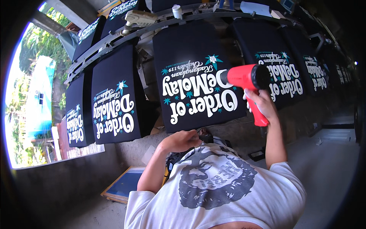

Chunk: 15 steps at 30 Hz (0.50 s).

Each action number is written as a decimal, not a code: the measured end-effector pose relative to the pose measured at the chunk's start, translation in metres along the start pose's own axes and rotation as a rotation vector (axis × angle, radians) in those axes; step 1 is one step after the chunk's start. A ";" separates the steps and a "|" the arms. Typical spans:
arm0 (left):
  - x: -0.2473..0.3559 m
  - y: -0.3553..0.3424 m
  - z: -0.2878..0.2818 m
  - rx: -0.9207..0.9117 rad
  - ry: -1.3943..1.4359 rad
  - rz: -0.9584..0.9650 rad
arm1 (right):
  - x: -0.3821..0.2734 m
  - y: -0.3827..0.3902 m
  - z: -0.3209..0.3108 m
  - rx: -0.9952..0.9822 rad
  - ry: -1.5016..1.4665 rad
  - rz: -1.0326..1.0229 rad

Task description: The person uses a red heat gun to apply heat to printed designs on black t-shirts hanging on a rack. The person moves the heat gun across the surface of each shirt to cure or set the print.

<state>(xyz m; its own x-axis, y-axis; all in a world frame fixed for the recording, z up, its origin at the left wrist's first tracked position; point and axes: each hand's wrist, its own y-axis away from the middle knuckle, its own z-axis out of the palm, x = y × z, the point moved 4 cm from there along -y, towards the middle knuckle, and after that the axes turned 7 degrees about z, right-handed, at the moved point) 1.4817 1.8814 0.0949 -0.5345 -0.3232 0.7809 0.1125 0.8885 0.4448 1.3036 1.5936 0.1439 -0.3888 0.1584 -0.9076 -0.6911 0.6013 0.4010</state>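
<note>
My right hand (260,100) is closed around the handle of a red hair dryer (249,76) with a black nozzle and black back end. Its nozzle points left, over the right edge of the middle black T-shirt (183,42). That shirt lies flat, with white lettering and small teal leaf shapes printed on it, upside down from my side. My left hand (181,140) is in front of my waist, below the shirt's near edge, with its fingers curled in. What those fingers hold, if anything, is hidden.
More printed black shirts lie in a row to the left (114,76) and right (255,36). A metal rail (160,25) runs behind them, with a beige heat gun (140,18) and a white container (177,11) nearby. A wood-framed screen (124,184) sits low at left.
</note>
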 end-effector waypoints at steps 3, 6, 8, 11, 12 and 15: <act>0.012 0.003 0.000 -0.022 0.045 -0.044 | 0.002 -0.013 0.009 -0.064 -0.018 -0.005; 0.010 0.012 0.001 -0.015 0.029 -0.085 | 0.006 0.005 0.041 -0.353 0.005 0.089; -0.001 0.022 0.004 0.056 0.052 -0.057 | 0.009 0.022 0.063 -0.566 0.080 0.165; -0.021 0.041 0.002 0.119 0.060 -0.046 | 0.006 0.031 0.095 -0.720 0.145 -0.042; -0.026 0.048 0.001 0.132 0.059 -0.048 | 0.004 0.029 0.105 -0.679 0.146 -0.017; -0.031 0.071 -0.005 0.131 0.054 -0.088 | 0.001 0.017 0.138 -0.560 0.112 0.055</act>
<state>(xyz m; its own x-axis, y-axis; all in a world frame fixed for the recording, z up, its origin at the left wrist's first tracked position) 1.5106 1.9523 0.1047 -0.4910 -0.4153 0.7658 -0.0447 0.8899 0.4540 1.3754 1.7122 0.1325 -0.4743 0.0757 -0.8771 -0.8736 0.0831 0.4796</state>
